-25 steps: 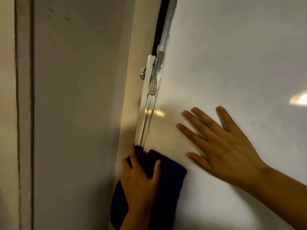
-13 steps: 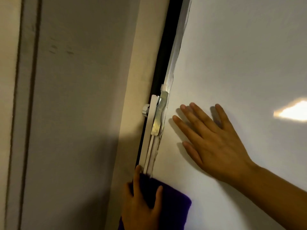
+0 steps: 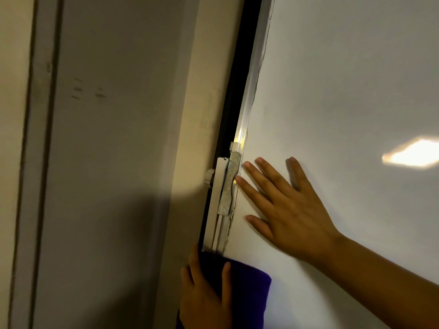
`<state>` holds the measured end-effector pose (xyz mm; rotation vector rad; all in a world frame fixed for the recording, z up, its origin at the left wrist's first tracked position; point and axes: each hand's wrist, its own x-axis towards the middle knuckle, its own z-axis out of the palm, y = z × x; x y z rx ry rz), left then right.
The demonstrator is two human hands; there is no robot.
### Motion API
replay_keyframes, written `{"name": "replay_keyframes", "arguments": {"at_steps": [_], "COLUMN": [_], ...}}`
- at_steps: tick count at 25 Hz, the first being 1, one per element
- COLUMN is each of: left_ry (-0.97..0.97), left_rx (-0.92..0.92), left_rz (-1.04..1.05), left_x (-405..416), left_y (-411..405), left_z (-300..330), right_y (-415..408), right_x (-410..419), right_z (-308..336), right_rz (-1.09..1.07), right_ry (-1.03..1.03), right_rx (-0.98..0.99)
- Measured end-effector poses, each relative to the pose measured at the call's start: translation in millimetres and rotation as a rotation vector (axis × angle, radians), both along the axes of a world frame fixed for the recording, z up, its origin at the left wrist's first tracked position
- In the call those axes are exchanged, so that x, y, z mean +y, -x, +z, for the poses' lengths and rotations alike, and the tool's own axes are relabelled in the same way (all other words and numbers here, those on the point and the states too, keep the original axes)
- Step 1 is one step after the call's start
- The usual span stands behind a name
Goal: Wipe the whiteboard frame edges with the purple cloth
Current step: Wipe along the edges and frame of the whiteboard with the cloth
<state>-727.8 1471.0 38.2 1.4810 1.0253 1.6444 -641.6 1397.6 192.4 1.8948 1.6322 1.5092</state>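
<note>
The whiteboard [image 3: 344, 91] fills the right side, and its silver left frame edge [image 3: 249, 103] runs up the middle of the view. At the bottom my left hand [image 3: 204, 295] grips the purple cloth [image 3: 249, 295] and presses it around the frame edge, just below a metal bracket [image 3: 228, 188] clamped on the frame. Fingers spread, my right hand [image 3: 289, 205] lies flat on the board surface, its fingertips almost touching the bracket. The lower part of the cloth is cut off by the image border.
A grey wall panel [image 3: 114, 162] with a vertical moulding [image 3: 40, 162] stands left of the board. A dark gap [image 3: 235, 91] separates the frame from the wall. A white knob [image 3: 210, 178] sticks out of the bracket. A bright light reflection [image 3: 411, 155] shows on the board.
The view has tilted up along the frame, so the bracket and both hands sit lower in the image. My right hand has slid left toward the bracket. The cloth stays on the frame below the bracket.
</note>
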Motion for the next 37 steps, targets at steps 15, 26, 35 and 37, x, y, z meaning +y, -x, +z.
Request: {"name": "replay_keyframes", "arguments": {"at_steps": [15,26,35,37], "left_ry": [-0.142,-0.217,-0.403,-0.501], "left_rx": [0.197,0.145,0.180,0.154], "left_rz": [0.094,0.142,0.087,0.159], "left_x": [1.3,-3.3,8.4,19.9], "left_y": [-1.8,-6.4,27.0,28.7], "left_z": [10.3,53.3,90.7,119.8], "right_y": [13.5,15.8,17.2,17.2], "right_x": [69.9,73.1,87.8,83.0], "right_z": [105.2,138.5,175.3,177.4], "right_rz": [0.188,0.282,0.294,0.285], "right_ry": [0.056,0.282,0.198,0.181], "right_rx": [-0.194,-0.275,-0.278,-0.284]}}
